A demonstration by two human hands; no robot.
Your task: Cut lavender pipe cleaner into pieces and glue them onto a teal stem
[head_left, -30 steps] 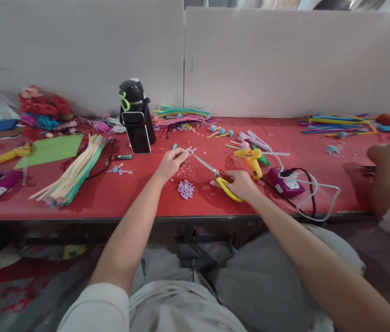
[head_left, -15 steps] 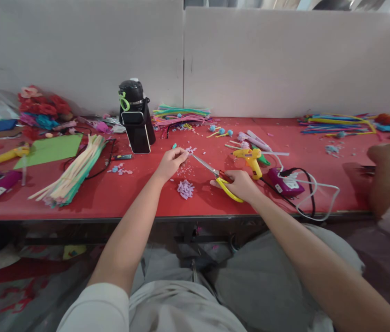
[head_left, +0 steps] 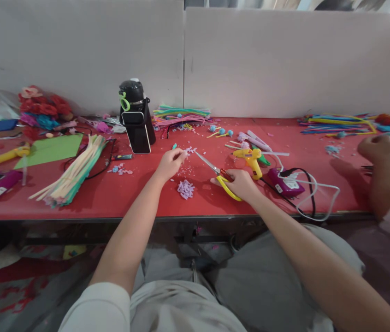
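Note:
Thumb and fingers of my left hand [head_left: 171, 163] are pinched together over the table; whatever sits between them is too small to make out. Lilac bits [head_left: 190, 150] show just beyond its fingertips, and I cannot tell whether any are held. My right hand [head_left: 241, 183] grips scissors [head_left: 212, 167] with yellow and red handles. Their blades point up and left toward the left fingertips, a short gap away. Between my forearms, near the front edge, lies a small heap of lilac cut pieces [head_left: 186, 189]. Fine crumbs are scattered above it.
A yellow glue gun [head_left: 250, 159] and purple power socket [head_left: 285, 184] with cables lie right of my hand. A black bottle [head_left: 136, 120] with a phone stands behind left. Pipe cleaners [head_left: 72, 173] are bundled at left. A co-worker's hand [head_left: 378, 150] reaches in at right.
The scissors' tip has drawn slightly away from my left fingertips. My left hand has barely moved. At the right, the co-worker's hand has shifted left.

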